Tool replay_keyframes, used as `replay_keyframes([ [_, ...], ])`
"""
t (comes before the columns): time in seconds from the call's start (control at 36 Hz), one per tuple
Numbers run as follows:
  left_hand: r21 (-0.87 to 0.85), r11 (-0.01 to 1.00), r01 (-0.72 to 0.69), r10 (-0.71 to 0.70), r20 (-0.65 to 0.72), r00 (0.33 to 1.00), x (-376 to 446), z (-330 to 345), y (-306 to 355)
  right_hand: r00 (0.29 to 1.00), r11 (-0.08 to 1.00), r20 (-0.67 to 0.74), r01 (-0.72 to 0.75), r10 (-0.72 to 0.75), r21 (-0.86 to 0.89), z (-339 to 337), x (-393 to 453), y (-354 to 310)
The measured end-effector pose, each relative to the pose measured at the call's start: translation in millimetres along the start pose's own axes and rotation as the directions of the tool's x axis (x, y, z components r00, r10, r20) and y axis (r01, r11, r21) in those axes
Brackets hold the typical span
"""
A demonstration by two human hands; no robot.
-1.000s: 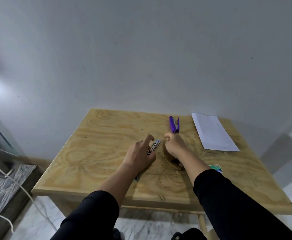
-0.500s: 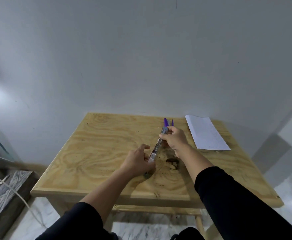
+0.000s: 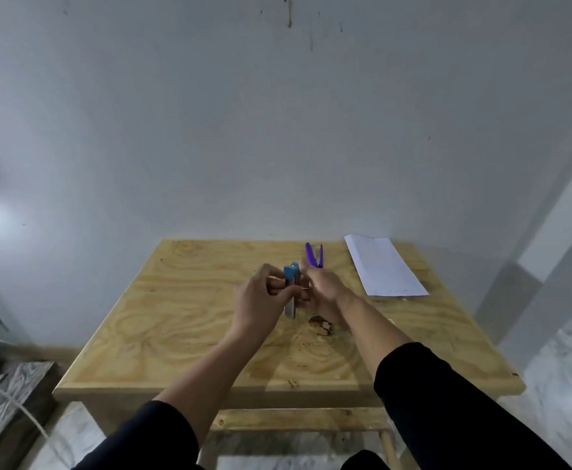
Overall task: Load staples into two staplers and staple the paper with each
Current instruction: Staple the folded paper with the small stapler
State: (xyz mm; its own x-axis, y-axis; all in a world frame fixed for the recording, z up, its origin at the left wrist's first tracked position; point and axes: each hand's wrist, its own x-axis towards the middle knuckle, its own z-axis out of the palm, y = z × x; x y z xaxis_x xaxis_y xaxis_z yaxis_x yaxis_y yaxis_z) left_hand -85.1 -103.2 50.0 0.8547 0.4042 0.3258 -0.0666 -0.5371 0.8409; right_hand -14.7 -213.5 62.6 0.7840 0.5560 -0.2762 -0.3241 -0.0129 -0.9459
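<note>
A blue stapler [image 3: 291,283] with a metal magazine is held upright above the middle of the wooden table [image 3: 183,320]. My left hand [image 3: 261,300] grips it from the left, fingers curled round its body. My right hand [image 3: 323,290] holds its right side, fingers curled against it. A purple stapler [image 3: 314,255] lies on the table just behind my hands, untouched. A white sheet of paper [image 3: 384,266] lies at the table's back right corner.
A dark knot with small light bits [image 3: 322,325] marks the tabletop below my right wrist. The table stands against a grey wall. A grey patterned block [image 3: 10,398] and a white cable [image 3: 6,398] are on the floor to the left.
The blue stapler was lying flat under my hands; both hands have now lifted it and turned it upright. The view has tilted up a little.
</note>
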Motion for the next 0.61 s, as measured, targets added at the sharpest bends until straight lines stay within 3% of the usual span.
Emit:
replay_keyframes([
  [0.14, 0.080, 0.994, -0.070, 0.075, -0.066, 0.995, -4.1, 2.6, -1.4, 0.996, 0.980, 0.089, 0.006, 0.012, -0.200, -19.1, -5.1, 5.7],
  [0.31, 0.146, 0.989, -0.035, 0.042, -0.043, 0.998, -6.0, 7.5, -10.3, 0.997, 0.977, 0.072, 0.001, 0.015, -0.212, -24.6, -5.9, 11.5],
  [0.44, 0.186, 0.982, 0.011, -0.020, 0.044, 0.999, -10.5, 8.6, -27.0, 0.996, 0.971, -0.084, 0.016, -0.037, -0.240, -23.0, -8.8, 14.9],
  [0.61, 0.347, 0.934, 0.078, -0.117, 0.092, 0.989, -22.2, 5.3, -56.7, 0.971, 0.948, -0.211, 0.042, -0.112, -0.314, -29.7, -8.2, 19.1],
])
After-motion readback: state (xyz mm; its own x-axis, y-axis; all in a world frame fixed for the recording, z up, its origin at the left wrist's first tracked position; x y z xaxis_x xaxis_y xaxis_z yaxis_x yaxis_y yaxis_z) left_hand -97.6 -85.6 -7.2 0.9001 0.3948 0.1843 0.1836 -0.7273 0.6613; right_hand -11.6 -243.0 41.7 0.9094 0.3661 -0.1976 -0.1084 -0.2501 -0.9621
